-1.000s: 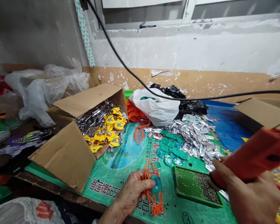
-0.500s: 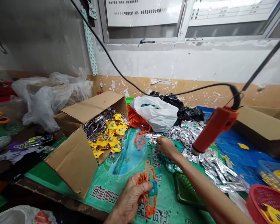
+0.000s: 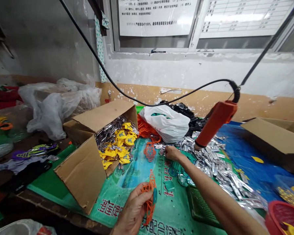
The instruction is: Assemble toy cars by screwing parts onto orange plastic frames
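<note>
My left hand (image 3: 133,207) is closed, thumb against fingers, on an orange openwork plastic frame (image 3: 150,205) with a teal piece (image 3: 155,196) on it. The frame is held upright above the green sheet, turned nearly edge-on. Farther out, my right hand (image 3: 172,153) reaches to the near left edge of a pile of silver parts (image 3: 210,160). Its fingertips are pinched together beside a few loose silver parts; whatever they hold is hidden. A second orange frame (image 3: 150,151) lies flat to the left of this hand. Teal pieces (image 3: 183,179) lie beneath the right forearm.
A red-orange power driver (image 3: 215,124) hangs from a black cable above the silver pile. At left, an open cardboard box (image 3: 82,174) spills yellow pieces (image 3: 123,138). A white bag (image 3: 171,125) stands behind, a green basket (image 3: 202,207) and a red basket (image 3: 276,215) at right.
The orange frame in my left hand has turned from facing me to nearly edge-on. My right hand stays at the silver parts. The hanging driver appears farther left, and the view has tilted up slightly.
</note>
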The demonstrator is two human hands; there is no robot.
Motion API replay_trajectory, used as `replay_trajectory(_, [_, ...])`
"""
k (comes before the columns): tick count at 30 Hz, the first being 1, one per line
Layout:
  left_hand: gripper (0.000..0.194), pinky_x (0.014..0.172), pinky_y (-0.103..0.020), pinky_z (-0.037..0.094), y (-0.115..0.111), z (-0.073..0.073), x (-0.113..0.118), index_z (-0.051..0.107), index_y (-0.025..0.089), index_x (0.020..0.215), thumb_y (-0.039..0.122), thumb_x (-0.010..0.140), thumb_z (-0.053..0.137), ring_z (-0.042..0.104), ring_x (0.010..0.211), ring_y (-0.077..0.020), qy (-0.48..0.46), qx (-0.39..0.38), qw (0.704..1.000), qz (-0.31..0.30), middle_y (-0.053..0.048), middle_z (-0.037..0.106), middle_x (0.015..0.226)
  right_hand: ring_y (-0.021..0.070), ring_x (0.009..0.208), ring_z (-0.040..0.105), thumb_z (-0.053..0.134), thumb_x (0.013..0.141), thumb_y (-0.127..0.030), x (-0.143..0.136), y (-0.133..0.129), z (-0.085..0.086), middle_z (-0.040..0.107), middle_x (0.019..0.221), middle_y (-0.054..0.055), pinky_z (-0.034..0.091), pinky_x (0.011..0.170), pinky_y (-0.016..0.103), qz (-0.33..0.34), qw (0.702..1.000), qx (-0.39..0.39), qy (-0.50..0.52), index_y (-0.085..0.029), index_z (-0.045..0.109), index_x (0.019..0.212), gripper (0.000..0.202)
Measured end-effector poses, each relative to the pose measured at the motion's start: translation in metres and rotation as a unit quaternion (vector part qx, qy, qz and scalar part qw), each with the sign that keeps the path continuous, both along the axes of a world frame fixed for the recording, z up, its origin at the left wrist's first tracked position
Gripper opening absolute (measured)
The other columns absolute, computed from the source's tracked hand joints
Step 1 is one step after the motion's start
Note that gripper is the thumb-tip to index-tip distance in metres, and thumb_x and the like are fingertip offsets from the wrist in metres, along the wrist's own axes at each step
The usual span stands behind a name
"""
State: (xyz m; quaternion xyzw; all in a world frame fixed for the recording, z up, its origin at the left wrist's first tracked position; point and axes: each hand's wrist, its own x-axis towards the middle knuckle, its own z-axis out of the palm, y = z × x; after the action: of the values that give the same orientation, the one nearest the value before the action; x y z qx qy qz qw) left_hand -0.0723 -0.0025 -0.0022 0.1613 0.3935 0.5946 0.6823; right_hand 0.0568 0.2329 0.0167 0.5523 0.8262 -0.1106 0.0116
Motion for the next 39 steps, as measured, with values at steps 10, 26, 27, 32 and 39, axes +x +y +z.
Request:
replay_trajectory(10, [0.022, 0.073, -0.025, 0.048, 0.001, 0.019, 0.003, 0.073, 0.017, 0.086, 0.034, 0.073, 0.077, 0.063, 0.075, -0.0141, -0.068, 0.038, 0.997, 0.018, -0.002, 0.073, 0.085, 0.0174, 0.088, 0.063, 0.055, 0.091, -0.033, 0.024, -0.063, 0.027, 0.063, 0.103, 0.006, 0.054, 0.076, 0.036, -0.024, 0.955, -0.082, 0.284, -0.014, 0.058, 0.113, 0.029])
replay_trajectory(26, [0.033, 0.085, -0.032, 0.044, -0.001, 0.032, 0.022, 0.066, 0.013, 0.113, 0.028, 0.084, 0.066, 0.065, 0.090, -0.0207, 0.087, 0.109, 0.977, -0.161, -0.009, 0.071, 0.098, 0.0102, 0.053, 0.059, 0.076, 0.068, -0.043, 0.054, -0.170, 0.022, 0.065, 0.066, -0.001, 0.050, 0.052, 0.025, -0.022, 0.707, -0.381, 0.596, -0.017, 0.067, 0.088, 0.034])
replay_trajectory(27, [0.034, 0.087, -0.033, 0.044, -0.001, 0.033, 0.021, 0.067, 0.014, 0.112, 0.027, 0.080, 0.069, 0.065, 0.091, -0.0210, 0.101, 0.105, 0.976, -0.161, -0.009, 0.071, 0.099, 0.0104, 0.053, 0.059, 0.078, 0.066, -0.042, 0.056, -0.170, 0.021, 0.065, 0.065, -0.002, 0.050, 0.053, 0.026, -0.027, 0.701, -0.384, 0.601, -0.018, 0.067, 0.089, 0.035])
replay_trajectory(32, [0.028, 0.092, -0.034, 0.043, 0.001, 0.029, 0.020, 0.069, 0.016, 0.100, 0.019, 0.072, 0.074, 0.064, 0.094, -0.0211, 0.139, 0.081, 0.976, -0.147, -0.008, 0.072, 0.098, 0.0106, 0.052, 0.059, 0.081, 0.063, -0.039, 0.061, -0.171, 0.016, 0.064, 0.061, -0.003, 0.050, 0.053, 0.026, -0.057, 0.684, -0.373, 0.624, -0.018, 0.063, 0.083, 0.034])
replay_trajectory(39, [0.029, 0.085, -0.033, 0.046, 0.002, 0.029, 0.034, 0.068, 0.020, 0.092, 0.005, 0.066, 0.068, 0.064, 0.086, -0.0201, 0.271, 0.112, 0.948, -0.121, -0.003, 0.071, 0.089, 0.0099, 0.062, 0.060, 0.082, 0.062, -0.038, 0.066, -0.179, 0.008, 0.056, 0.085, -0.001, 0.055, 0.058, 0.027, -0.055, 0.666, -0.314, 0.674, -0.019, 0.068, 0.074, 0.026])
